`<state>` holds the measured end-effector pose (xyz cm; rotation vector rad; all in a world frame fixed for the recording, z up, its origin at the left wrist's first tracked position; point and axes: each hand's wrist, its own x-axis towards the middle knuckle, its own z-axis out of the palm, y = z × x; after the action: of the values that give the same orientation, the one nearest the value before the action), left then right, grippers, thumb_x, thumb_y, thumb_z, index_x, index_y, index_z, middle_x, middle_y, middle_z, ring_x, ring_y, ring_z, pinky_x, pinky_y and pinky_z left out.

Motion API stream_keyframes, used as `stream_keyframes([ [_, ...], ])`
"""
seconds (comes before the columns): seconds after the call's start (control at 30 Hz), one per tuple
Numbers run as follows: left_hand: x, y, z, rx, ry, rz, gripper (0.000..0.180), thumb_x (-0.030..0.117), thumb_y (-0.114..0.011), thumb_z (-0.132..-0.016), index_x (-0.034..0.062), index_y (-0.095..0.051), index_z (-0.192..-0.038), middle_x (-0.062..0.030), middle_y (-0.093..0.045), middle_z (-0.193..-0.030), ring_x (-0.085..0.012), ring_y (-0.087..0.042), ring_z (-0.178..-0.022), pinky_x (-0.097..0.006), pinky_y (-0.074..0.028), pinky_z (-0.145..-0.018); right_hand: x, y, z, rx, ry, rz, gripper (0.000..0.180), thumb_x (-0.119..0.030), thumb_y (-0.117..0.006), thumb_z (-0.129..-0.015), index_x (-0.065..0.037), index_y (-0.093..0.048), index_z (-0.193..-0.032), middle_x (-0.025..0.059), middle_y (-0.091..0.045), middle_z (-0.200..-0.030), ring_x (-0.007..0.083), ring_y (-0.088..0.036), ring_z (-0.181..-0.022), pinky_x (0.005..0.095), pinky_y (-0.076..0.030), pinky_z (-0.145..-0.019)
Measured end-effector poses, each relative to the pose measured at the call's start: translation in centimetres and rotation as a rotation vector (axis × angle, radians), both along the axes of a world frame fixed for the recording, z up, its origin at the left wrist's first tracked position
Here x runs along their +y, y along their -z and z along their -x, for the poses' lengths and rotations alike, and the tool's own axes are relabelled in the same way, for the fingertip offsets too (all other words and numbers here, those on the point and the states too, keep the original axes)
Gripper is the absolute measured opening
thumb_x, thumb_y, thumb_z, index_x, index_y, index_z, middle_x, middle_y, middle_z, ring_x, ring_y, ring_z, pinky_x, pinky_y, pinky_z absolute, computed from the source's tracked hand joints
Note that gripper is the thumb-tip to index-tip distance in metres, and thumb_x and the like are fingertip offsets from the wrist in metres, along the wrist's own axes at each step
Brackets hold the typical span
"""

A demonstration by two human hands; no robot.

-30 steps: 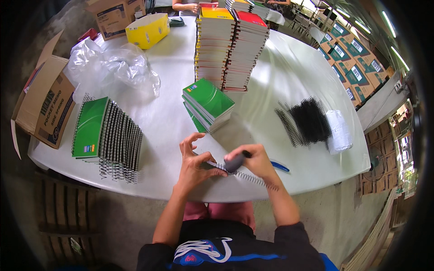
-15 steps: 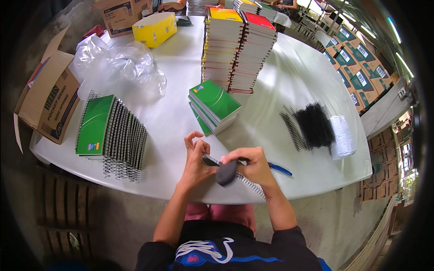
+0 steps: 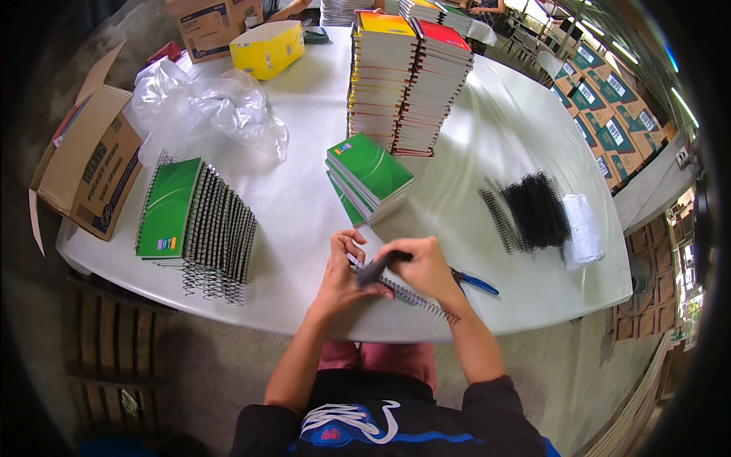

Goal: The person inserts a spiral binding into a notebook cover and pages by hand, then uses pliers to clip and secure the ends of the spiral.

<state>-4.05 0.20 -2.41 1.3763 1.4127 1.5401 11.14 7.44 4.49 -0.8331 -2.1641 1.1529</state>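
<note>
My left hand (image 3: 340, 274) is closed around a small notebook (image 3: 355, 263), held on edge near the table's front. A dark wire coil (image 3: 426, 302) runs along the notebook's spine, its free end sticking out toward my right forearm. My right hand (image 3: 423, 265) grips a dark grey tool (image 3: 371, 274) with a rounded, blurred end, which lies over the spine beside my left thumb. That tool hides part of the notebook; its exact kind is unclear. Just beyond my hands sits a short stack of green notebooks (image 3: 369, 169) without visible coils.
Coiled green notebooks (image 3: 171, 206) stand stacked at left, near an open carton (image 3: 99, 164) and clear plastic (image 3: 205, 114). Tall notebook stacks (image 3: 381, 84) rise at the back. Rightward lie a blue-handled tool (image 3: 477, 283), black coils (image 3: 533, 213) and a white roll (image 3: 582, 232).
My right hand has turned, and the dark tool's rounded end has swung left and up. More coil shows along the spine. The whole view has shifted slightly.
</note>
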Motion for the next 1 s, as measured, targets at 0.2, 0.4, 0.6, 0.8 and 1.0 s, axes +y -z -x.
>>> stream_keyframes([
  [0.2,0.1,0.0,0.3,0.018,0.027,-0.021,0.091,0.034,-0.095,-0.041,0.0066,-0.030,-0.098,-0.0092,-0.040,-0.103,-0.0180,-0.044,-0.084,-0.031,-0.043,-0.077,-0.8,-0.1,0.8,0.204,-0.004,0.007,0.019,0.006,-0.062,-0.072,-0.001,-0.069,-0.088,0.0112,-0.067,-0.071,0.0066,-0.059,-0.063,0.0248,-0.048,-0.061],
  [0.4,-0.1,0.5,-0.1,0.063,-0.008,-0.075,0.073,0.025,-0.088,-0.060,0.0065,-0.030,-0.101,-0.0092,-0.040,-0.103,-0.0198,-0.043,-0.093,-0.030,-0.041,-0.082,2.5,0.7,-2.6,-0.015,0.286,-0.043,0.027,-0.001,-0.062,-0.073,-0.003,-0.067,-0.100,0.0149,-0.067,-0.093,0.0240,-0.065,-0.087,0.0310,-0.049,-0.079],
  [0.6,-1.7,-2.0,0.0,-0.529,-0.101,-0.056,0.032,-0.003,-0.072,-0.076,0.0045,-0.053,-0.101,-0.0014,-0.057,-0.085,-0.0079,-0.054,-0.080,-0.022,-0.044,-0.072,-2.3,2.1,-10.9,-0.693,0.550,-0.197,0.074,-0.036,-0.072,-0.074,-0.012,-0.041,-0.137,0.0152,-0.041,-0.138,0.0350,-0.038,-0.127,0.0536,-0.032,-0.100],
  [0.8,-2.1,-5.0,-1.9,-0.123,-0.339,-0.257,0.064,-0.004,-0.079,-0.067,0.0028,-0.047,-0.122,-0.0061,-0.066,-0.084,-0.0119,-0.061,-0.077,-0.025,-0.046,-0.074,-8.7,6.0,-11.3,-0.547,0.697,-0.421,0.042,-0.027,-0.050,-0.093,-0.011,-0.048,-0.132,0.0121,-0.050,-0.118,0.0319,-0.045,-0.110,0.0495,-0.031,-0.097],
  [1.0,-2.4,-5.7,-2.0,0.138,-0.412,-0.407,0.076,-0.003,-0.081,-0.064,0.0021,-0.041,-0.128,-0.0069,-0.069,-0.081,-0.0132,-0.061,-0.077,-0.028,-0.049,-0.072,-9.9,-2.6,-4.6,0.063,0.392,-0.328,0.037,-0.023,-0.063,-0.085,-0.013,-0.058,-0.121,0.0112,-0.055,-0.113,0.0281,-0.052,-0.102,0.0385,-0.037,-0.091],
])
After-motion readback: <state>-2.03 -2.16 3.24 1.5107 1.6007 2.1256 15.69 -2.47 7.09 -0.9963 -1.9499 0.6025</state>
